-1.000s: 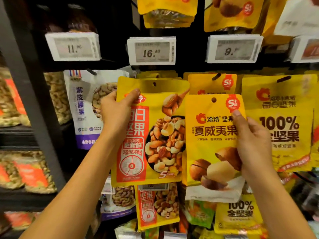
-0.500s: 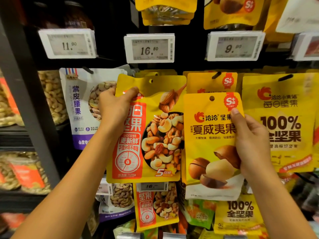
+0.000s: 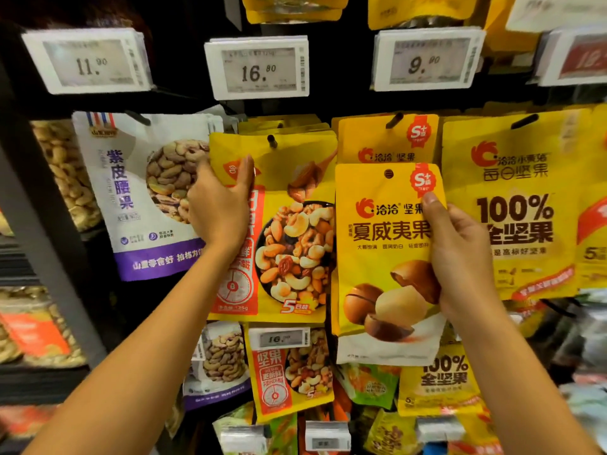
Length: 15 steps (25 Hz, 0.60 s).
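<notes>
Head cam: my left hand (image 3: 223, 205) grips the mixed-nut pouch (image 3: 295, 244) by its upper left corner, its hole seemingly just on the peg (image 3: 272, 141) tip. My right hand (image 3: 460, 257) clutches the macadamia pouch (image 3: 384, 257), off its hook. If I let go too soon, the nut pouch probably slides off.

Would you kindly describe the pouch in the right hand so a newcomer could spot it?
On the dark peg rack, below the 9.90 price tag, the right hand grips a yellow pouch. Unlike the mixed-nut pouch in the left hand and the 100% pouch beside it, it pictures round brown nuts above a white base.
</notes>
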Motion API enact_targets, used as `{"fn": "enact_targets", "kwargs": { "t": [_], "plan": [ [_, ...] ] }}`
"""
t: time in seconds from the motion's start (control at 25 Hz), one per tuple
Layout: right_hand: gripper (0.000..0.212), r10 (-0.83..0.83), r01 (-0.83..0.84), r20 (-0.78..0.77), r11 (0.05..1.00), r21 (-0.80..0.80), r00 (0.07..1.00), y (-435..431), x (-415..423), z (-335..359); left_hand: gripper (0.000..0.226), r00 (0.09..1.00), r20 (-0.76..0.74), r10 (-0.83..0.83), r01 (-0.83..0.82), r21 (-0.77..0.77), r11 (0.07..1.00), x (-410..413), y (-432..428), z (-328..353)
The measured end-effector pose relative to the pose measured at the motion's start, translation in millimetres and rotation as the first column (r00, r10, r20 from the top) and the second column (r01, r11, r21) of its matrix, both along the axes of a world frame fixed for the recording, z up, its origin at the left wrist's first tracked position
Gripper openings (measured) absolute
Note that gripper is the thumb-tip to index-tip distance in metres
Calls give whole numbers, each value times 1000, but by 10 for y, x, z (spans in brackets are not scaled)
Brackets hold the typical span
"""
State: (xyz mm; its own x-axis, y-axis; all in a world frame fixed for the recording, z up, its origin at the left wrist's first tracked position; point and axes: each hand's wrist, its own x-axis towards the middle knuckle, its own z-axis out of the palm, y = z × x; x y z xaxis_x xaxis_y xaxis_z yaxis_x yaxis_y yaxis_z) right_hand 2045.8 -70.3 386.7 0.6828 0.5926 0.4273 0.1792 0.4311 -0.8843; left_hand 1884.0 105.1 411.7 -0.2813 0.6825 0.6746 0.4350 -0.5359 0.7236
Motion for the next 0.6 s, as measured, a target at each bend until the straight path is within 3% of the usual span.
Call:
{"fn": "enact_targets", "kwargs": {
  "t": [0.12,0.2,0.24,0.28,0.32,0.36,0.4,0.48,0.6],
  "plan": [
    [27,3,-4,-11,1000,-9,1000,-77,5,-67,61,999,-35,-7,10,75,997,-28,-73,-125],
    [27,8,-8,-7,1000,-7,1000,-158,53,-109,56,979,-170,116,-67,270,961,-17,-296,-224],
    [28,12,-12,-7,1000,-6,1000,-200,86,-122,47,970,-220,104,-12,383,924,19,-456,-298],
    [29,17,-17,-4,1000,-6,1000,-239,122,-132,35,964,-260,-48,156,413,897,82,-652,-394],
    [31,21,-21,4,1000,-9,1000,-269,151,-148,26,919,-270,-287,369,337,866,147,-897,-474],
    [31,26,-26,16,1000,-16,1000,-295,174,-169,20,820,-205,-534,568,184,802,225,-1155,-519],
    [31,31,-30,29,999,-25,999,-331,204,-197,18,694,-44,-719,720,31,693,334,-1387,-546],
    [30,51,-48,47,997,-55,998,-402,257,-263,20,528,275,-804,845,-72,530,569,-1673,-640],
    [27,83,-79,40,993,-90,996,-476,358,-262,23,571,373,-731,805,-80,587,869,-1743,-602]
  ]
}}
